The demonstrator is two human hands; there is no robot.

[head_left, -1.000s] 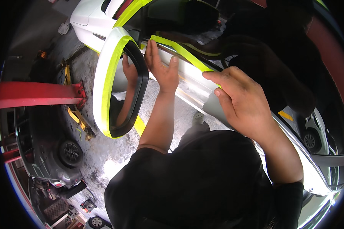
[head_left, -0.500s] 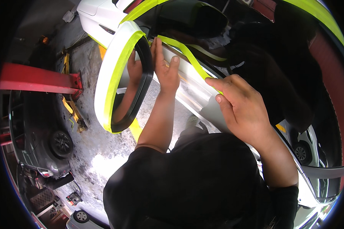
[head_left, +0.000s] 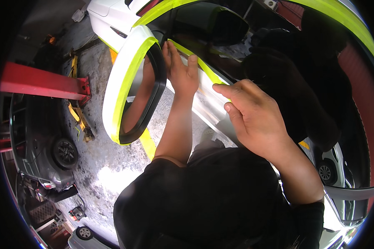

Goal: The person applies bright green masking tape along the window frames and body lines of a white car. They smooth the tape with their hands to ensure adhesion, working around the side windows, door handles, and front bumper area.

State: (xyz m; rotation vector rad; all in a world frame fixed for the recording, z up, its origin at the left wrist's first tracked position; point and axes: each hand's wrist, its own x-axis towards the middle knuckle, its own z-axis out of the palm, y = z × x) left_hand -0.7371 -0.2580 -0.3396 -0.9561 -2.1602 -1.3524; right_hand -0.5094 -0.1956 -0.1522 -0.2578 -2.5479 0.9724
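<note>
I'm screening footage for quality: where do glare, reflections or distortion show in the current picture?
Head view: glare washes out part of the floor; dark window glass carries reflections. Head view: fisheye distortion bends edges near the rim. Head view: left hand and right hand look fairly sharp.

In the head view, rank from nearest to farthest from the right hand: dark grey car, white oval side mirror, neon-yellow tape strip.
1. Neon-yellow tape strip, at the right hand.
2. White oval side mirror, to the hand's left.
3. Dark grey car, far left, near the view's edge.
</note>
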